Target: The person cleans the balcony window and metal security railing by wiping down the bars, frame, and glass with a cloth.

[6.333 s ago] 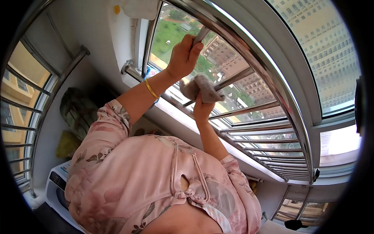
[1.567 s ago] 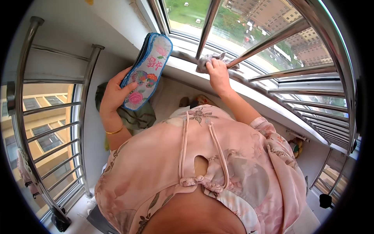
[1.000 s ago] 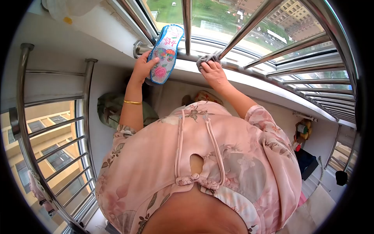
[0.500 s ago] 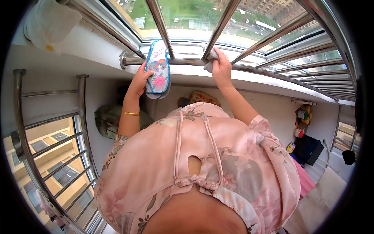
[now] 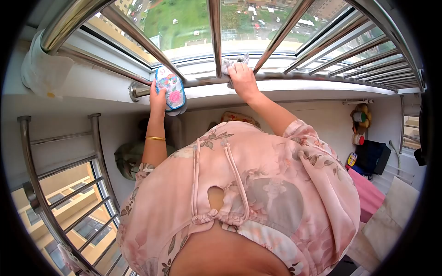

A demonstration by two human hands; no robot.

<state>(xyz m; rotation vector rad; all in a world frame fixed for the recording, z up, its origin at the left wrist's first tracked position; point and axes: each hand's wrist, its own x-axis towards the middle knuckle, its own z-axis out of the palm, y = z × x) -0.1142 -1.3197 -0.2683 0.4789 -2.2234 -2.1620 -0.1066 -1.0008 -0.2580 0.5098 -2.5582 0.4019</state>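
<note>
My left hand (image 5: 158,102) is closed round an insole (image 5: 170,92) with a blue edge and pink floral patterns. Grey layers show beneath it. It is held tilted beside the steel rail, near the rail's round wall mount (image 5: 136,92). My right hand (image 5: 244,83) grips a crumpled grey cloth (image 5: 227,67) and presses it on the horizontal steel rail (image 5: 198,82), between two upright bars. Part of the cloth is hidden under the fingers.
Steel window bars (image 5: 214,37) stand before the glass, with a lawn far below. A white wrap (image 5: 43,73) covers a bar end at left. A second railing (image 5: 64,179) is at lower left. At right are a black box (image 5: 372,156) and a pink surface (image 5: 366,195).
The view has shifted, and both hands now appear further left. The insole is tilted more and looks shorter. My right hand has turned over the cloth, its fingers now lying on top.
</note>
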